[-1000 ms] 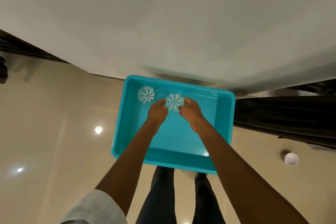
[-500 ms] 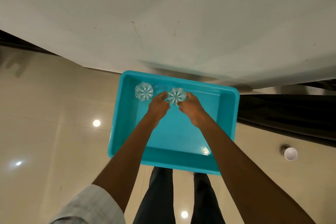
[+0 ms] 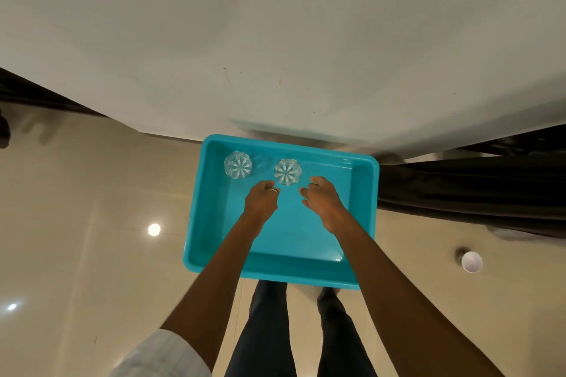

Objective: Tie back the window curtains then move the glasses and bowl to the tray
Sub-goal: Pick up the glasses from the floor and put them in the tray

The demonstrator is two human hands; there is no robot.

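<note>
A turquoise tray (image 3: 364,193) stands on the floor against the white wall. Two clear cut-pattern glasses stand upright along its far side: one glass (image 3: 238,165) in the far left corner, the second glass (image 3: 288,171) near the middle. My left hand (image 3: 262,197) hovers just below and left of the second glass, fingers loosely curled, holding nothing. My right hand (image 3: 321,197) is a little to the glass's lower right, fingers relaxed and apart from it. No bowl shows inside the tray.
A small white bowl (image 3: 471,262) sits on the glossy beige floor to the right. A dark curtain (image 3: 459,190) lies along the wall's base at right. My legs (image 3: 300,330) stand just behind the tray's near rim.
Both hands held the second glass a second ago. They have let go and drawn back toward me; the glass stands alone in the tray.
</note>
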